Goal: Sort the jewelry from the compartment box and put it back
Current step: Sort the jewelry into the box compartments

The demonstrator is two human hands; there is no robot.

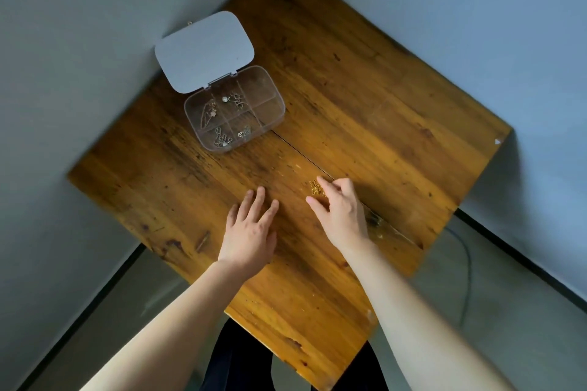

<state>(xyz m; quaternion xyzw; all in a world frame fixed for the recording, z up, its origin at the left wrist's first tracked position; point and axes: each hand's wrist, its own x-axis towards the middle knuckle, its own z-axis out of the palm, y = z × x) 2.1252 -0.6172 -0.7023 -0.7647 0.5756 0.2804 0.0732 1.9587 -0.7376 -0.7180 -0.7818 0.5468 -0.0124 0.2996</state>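
A clear plastic compartment box (274, 105) stands open on the wooden table (365, 79), its grey lid (205, 51) tipped back toward the wall. Small chains and charms lie in several of its left and front compartments; the right ones look empty. A small heap of gold jewelry (315, 188) lies on the table near me. My right hand (341, 211) hovers right over that heap, fingers spread and fingertips touching its edge, holding nothing that I can see. My left hand (251, 228) rests flat on the wood to the left, fingers apart and empty.
The table sits in a corner between two grey walls. A dark crack (305, 155) runs across the tabletop from the box toward my right hand. A cable (467, 263) lies on the floor at the right, beyond the table edge.
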